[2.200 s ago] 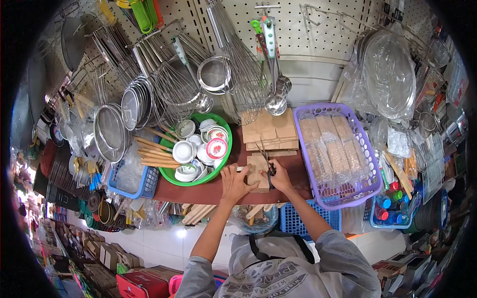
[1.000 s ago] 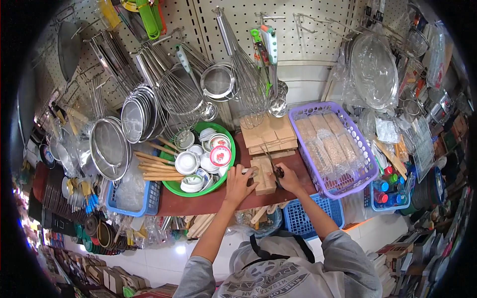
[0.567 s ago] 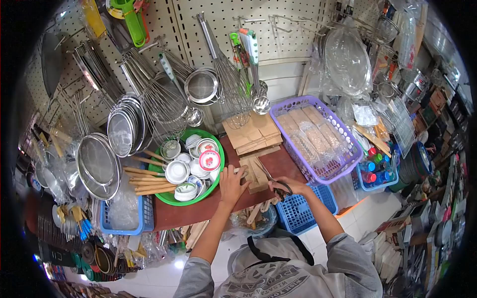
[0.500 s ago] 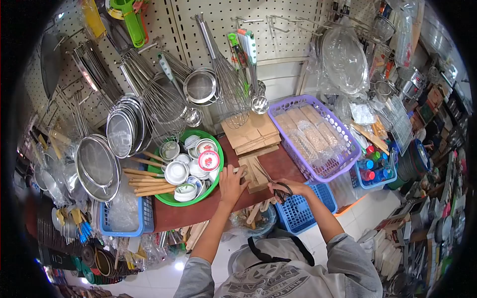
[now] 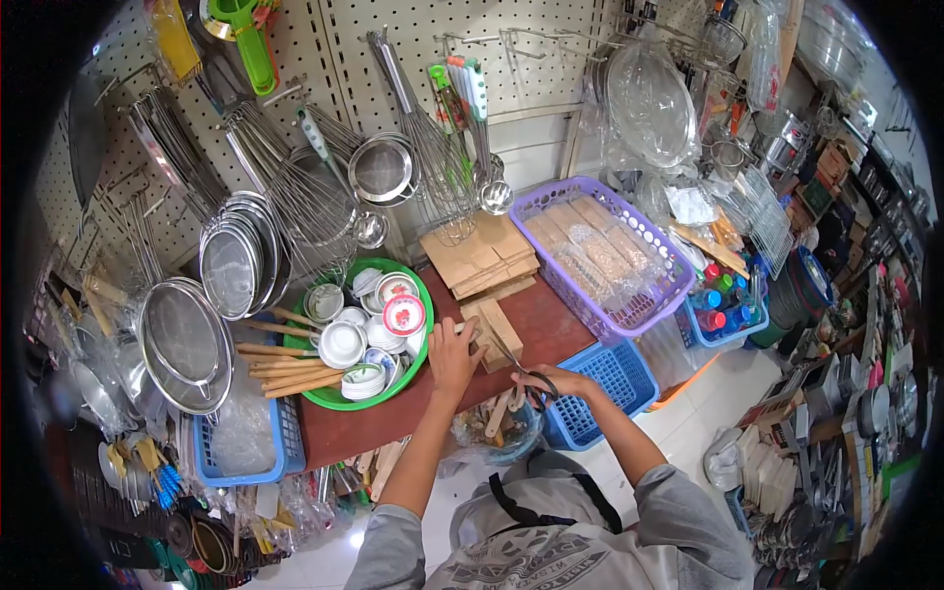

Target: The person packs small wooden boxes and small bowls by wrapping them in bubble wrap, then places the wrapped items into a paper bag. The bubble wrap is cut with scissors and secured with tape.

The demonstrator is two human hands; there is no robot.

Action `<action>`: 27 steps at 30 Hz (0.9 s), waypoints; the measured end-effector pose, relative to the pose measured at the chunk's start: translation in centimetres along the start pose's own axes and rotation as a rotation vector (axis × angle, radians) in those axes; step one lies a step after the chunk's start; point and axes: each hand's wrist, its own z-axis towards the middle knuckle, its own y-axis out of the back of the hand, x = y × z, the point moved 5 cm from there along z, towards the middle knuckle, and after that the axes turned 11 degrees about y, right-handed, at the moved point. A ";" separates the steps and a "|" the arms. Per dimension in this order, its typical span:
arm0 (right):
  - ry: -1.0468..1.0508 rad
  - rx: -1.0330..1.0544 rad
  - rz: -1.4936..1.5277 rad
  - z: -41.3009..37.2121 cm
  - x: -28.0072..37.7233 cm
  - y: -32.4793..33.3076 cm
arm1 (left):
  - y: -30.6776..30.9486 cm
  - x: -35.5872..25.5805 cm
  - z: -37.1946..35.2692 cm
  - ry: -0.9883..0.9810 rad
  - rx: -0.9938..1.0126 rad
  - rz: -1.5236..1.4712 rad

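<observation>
My right hand grips a pair of scissors by the dark handles, its metal blades pointing up and left over a small brown cardboard piece. My left hand is closed at the left edge of that cardboard, fingers bent around it; exactly how it is pinched is partly hidden. Just beyond lies a stack of cut brown cardboard on the dark red table. Left of my left hand stands a green basin with small white dishes and wooden-handled utensils.
A purple basket of wrapped packs stands at the right, with a blue basket nearer me. Whisks and strainers hang from the pegboard above. Another blue basket holds plastic at the left.
The view has shifted slightly, moving most things a little left. The scissors and my right hand sit slightly lower relative to the cardboard; both hands keep their holds.
</observation>
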 end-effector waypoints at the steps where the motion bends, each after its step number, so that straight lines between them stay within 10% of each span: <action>1: 0.003 -0.022 0.002 0.2 0.6 -0.2 | 0.0 0.0 0.0 -0.001 -0.003 -0.016; 27: 0.016 -0.111 0.042 1.3 0.8 -1.0 | 0.1 0.2 -0.3 -0.021 -0.037 -0.074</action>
